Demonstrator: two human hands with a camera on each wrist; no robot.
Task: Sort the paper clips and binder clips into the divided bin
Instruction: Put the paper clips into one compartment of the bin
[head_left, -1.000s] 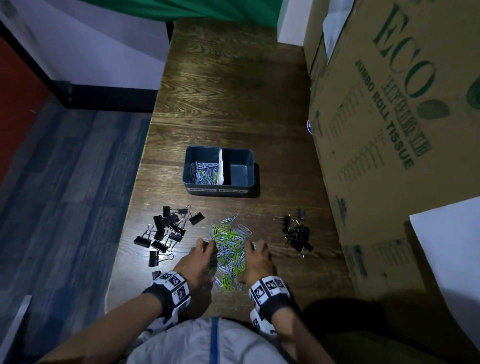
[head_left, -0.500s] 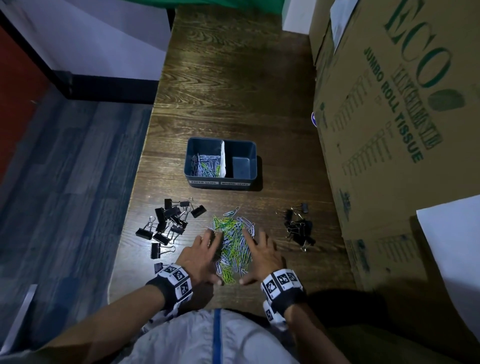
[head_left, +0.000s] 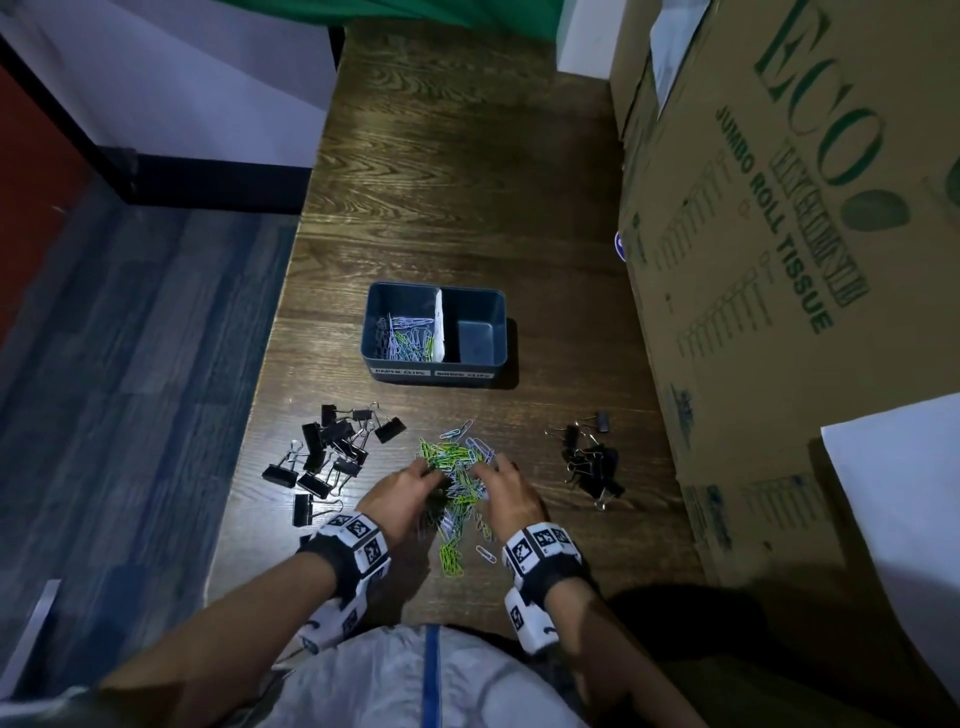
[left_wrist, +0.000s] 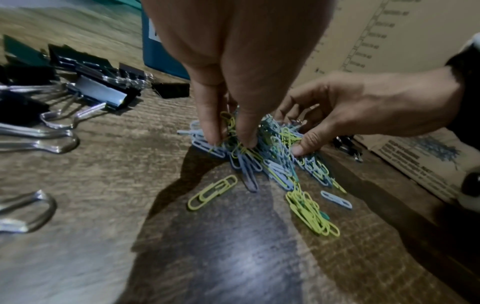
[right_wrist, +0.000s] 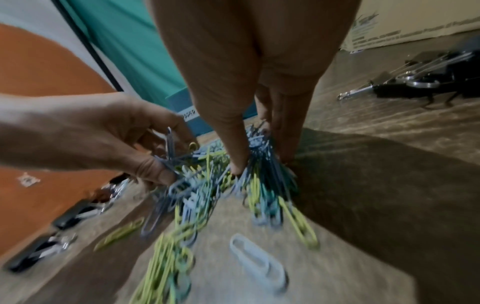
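Centrally, low in the head view: paper clip pile (head_left: 457, 467) of green, blue and pale clips on the wooden table (head_left: 467, 182), with loose strays trailing toward the lower edge of the frame.

Left hand (head_left: 402, 493) at the left flank of the pile, fingers curled down into the clips. Left wrist view: fingertips (left_wrist: 246, 142) pointing straight down and pressed into the heap, gathering clips against them. Right wrist view: thumb and fingers of the same hand (right_wrist: 124, 139) pinching a bunch, several clips standing up between them.

Right hand (head_left: 506, 496) at the right flank, mirrored. Right wrist view: fingers (right_wrist: 236, 164) driven down into the clips, a tight bundle squeezed between thumb side and finger side. Left wrist view: right hand (left_wrist: 350, 111) arched over the heap, thumb tip on the clips.

Divided bin (head_left: 436, 327) above the pile, mid-frame, well apart from both hands. Left compartment holding paper clips; right compartment showing bare floor. White divider between the two; labels on the front wall, too small to read reliably.

Large binder clips (head_left: 332, 452) scattered left of the pile. Small binder clips (head_left: 592, 462) clustered right of it, near the cardboard box (head_left: 779, 234) filling the right side of the frame.
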